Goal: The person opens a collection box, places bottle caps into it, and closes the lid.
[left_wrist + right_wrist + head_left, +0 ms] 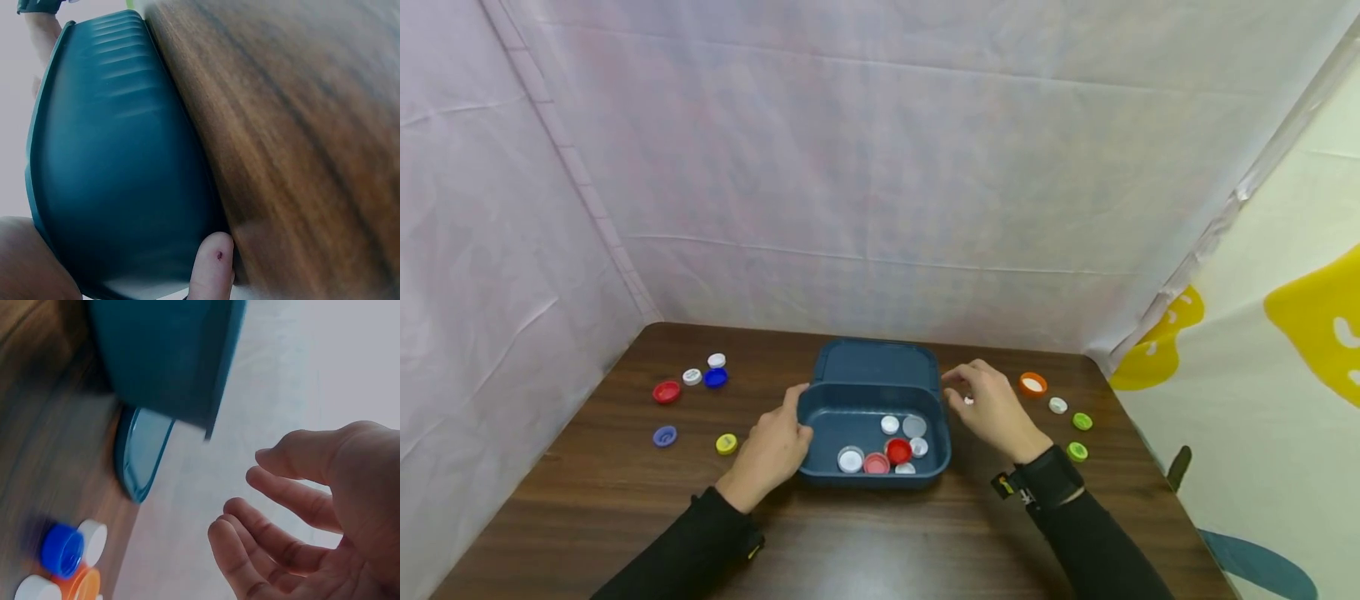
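A dark blue plastic box stands on the table with its lid folded back behind it. Several bottle caps lie inside, among them a red cap, a pink cap and a white cap. My left hand grips the box's left side; one fingertip is low on the outer wall in the left wrist view. Just off the box's right side, my right hand hovers with loosely bent fingers and nothing in them. A white cap shows partly behind it.
To the left lie several loose caps, including a red one, a blue one and a yellow one. An orange cap, a white cap and green caps lie at right. White cloth hangs behind the table.
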`<state>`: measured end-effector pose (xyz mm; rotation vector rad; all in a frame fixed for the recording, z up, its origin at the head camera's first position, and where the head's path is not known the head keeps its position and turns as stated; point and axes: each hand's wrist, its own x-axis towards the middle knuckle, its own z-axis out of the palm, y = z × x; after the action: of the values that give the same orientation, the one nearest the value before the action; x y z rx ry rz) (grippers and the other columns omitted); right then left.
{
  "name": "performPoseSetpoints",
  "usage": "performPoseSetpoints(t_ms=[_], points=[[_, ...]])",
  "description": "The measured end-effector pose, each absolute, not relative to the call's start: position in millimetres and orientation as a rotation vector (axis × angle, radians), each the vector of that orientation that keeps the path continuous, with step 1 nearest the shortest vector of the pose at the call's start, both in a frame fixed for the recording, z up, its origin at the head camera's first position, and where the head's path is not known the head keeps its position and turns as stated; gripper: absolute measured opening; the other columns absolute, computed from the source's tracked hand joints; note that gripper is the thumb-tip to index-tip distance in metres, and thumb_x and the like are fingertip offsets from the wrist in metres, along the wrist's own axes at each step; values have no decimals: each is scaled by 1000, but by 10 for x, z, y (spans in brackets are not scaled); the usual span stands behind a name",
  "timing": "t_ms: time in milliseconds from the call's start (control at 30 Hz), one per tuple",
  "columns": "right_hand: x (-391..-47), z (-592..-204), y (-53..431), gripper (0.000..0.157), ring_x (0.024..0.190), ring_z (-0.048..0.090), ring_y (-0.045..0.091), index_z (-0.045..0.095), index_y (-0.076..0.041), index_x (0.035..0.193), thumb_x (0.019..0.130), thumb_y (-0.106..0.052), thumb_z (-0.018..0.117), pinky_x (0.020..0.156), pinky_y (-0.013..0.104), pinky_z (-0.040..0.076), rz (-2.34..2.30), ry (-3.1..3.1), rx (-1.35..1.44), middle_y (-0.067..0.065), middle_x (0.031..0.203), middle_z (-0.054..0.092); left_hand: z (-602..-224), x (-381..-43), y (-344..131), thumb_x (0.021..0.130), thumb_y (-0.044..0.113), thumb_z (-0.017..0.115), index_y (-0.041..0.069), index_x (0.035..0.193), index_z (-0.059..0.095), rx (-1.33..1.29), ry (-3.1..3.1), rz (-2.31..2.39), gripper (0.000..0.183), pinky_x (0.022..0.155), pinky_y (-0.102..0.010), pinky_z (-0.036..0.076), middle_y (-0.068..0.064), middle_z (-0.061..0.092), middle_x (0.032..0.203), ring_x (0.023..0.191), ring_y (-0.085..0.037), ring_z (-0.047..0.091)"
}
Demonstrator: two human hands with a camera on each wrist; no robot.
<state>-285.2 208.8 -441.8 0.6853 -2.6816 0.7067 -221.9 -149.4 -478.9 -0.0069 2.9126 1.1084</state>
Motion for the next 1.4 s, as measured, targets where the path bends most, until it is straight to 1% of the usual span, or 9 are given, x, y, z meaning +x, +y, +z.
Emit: performPoseSetpoints(t_ms=[300,400,500,600,867,1033,1167,1300,1400], points=[[-3066,-4519,2355,26,96,71,31,83,-3,130,105,-11,82,80,43,58,671,-2719,585,23,123,77,-4807,-2221,-1495,115,10,61,15,179,34,-10,2911,1116,70,58,-32,51,-9,65,90,67,-21,64],[-3142,-4565,2443,29,99,72,34,81,-2,133,107,-12,81,81,46,59,676,-2770,546,26,128,75,-4811,-2222,-1503,115,10,61,14,179,34,-11,2912,1115,70,58,-32,51,-8,64,90,67,-21,63],[-3212,-4609,2545,31,111,74,42,80,1,135,106,-11,80,92,56,62,704,-2787,507,29,131,75,-4814,-2221,-1506,114,10,60,14,179,33,-5,2915,1120,70,58,-33,51,-9,65,90,67,-21,63],[-3278,-4659,2650,32,122,72,49,80,4,134,105,-9,80,102,65,60,701,-2779,470,30,130,76,-4806,-2224,-1504,115,10,61,14,179,33,-5,2915,1123,70,59,-32,52,-9,66,92,68,-21,64],[-3396,-4750,2901,35,128,69,57,78,7,136,105,-10,79,106,71,57,688,-2817,399,36,134,74,-4806,-2219,-1504,114,10,61,14,178,35,-12,2905,1131,70,59,-32,54,-12,69,98,70,-21,66],[-3484,-4809,3034,39,142,58,66,76,9,140,106,-10,77,117,79,49,687,-2853,338,39,142,70,-4805,-2203,-1502,112,10,62,12,177,37,11,2923,1138,70,57,-34,54,-10,68,95,67,-21,65],[-3558,-4872,3127,42,145,51,70,74,10,140,105,-12,78,123,82,40,670,-2869,292,42,144,68,-4810,-2198,-1497,113,9,63,13,177,37,0,2925,1143,69,57,-33,52,-10,68,94,66,-21,64],[-3607,-4915,3206,46,142,48,73,71,11,143,104,-13,77,119,82,39,665,-2904,240,46,147,62,-4797,-2201,-1492,114,10,62,14,178,36,-3,2931,1121,69,57,-33,53,-10,70,99,68,-20,65],[-3628,-4920,3239,50,138,47,75,69,11,145,104,-16,76,114,83,43,654,-2941,199,49,149,57,-4778,-2198,-1489,115,10,62,15,178,35,-13,2925,1114,69,58,-33,55,-12,71,104,70,-19,66]])
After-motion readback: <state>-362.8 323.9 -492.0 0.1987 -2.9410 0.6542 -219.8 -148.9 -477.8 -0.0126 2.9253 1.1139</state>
